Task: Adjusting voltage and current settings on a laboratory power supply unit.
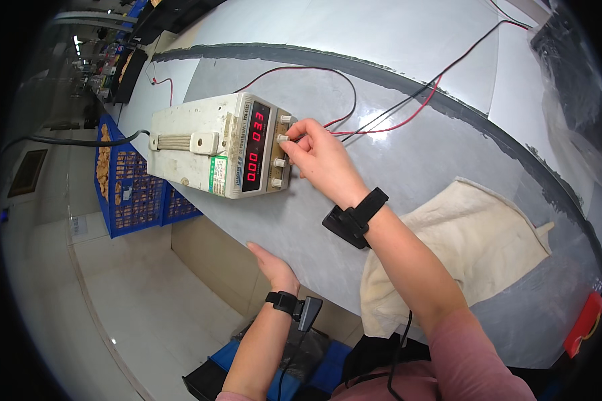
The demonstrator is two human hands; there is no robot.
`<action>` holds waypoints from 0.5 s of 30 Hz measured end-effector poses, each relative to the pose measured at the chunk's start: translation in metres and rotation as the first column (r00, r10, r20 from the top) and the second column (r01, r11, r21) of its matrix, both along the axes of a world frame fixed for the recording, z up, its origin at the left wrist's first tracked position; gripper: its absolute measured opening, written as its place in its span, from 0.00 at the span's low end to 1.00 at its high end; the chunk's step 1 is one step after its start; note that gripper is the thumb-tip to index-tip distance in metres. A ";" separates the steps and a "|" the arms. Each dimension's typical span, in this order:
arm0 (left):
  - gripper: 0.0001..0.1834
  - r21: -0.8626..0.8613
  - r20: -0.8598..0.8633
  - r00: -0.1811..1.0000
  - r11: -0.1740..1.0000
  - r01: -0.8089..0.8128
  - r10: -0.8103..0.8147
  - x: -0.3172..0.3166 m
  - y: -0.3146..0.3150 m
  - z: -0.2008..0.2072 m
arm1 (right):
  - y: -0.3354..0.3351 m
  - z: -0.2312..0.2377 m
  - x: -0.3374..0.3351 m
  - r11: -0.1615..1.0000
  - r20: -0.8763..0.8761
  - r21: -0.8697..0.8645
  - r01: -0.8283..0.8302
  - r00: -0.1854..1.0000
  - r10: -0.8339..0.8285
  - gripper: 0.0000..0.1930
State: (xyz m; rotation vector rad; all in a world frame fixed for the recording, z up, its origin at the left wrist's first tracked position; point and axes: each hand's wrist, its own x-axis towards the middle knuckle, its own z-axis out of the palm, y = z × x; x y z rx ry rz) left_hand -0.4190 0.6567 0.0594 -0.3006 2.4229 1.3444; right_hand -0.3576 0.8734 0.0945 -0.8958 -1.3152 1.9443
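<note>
Head view: your right hand (321, 157) reaches out over the grey table (408, 167) to the front panel of a cream-coloured power supply (211, 144), and its thumb and forefinger pinch a small knob (283, 139), the second from the far end in a row of four along the panel's edge. The supply sits near the table's left edge, with its panel facing you and two red number displays (255, 148) lit beside the knobs. A flat carrying handle (184, 142) lies across its top, and a dark cable (73, 140) leaves its back end toward the floor side. Red and black leads (408, 110) run from the panel's far end across the table, away from you. Your left hand (274, 267) is open, fingers stretched flat, resting on the table's near edge and holding nothing. Both wrists carry black straps with small devices. A cream cloth (475, 247) lies spread on the table just right of your right forearm, well apart from the supply. Beyond the table's left edge, blue crates (124, 194) stand on the pale floor.
</note>
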 end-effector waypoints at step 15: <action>0.45 -0.019 -0.010 0.999 0.999 -0.046 0.045 0.004 0.005 0.002 | 0.001 0.002 0.003 0.984 0.020 0.170 0.044 0.999 -0.049 0.08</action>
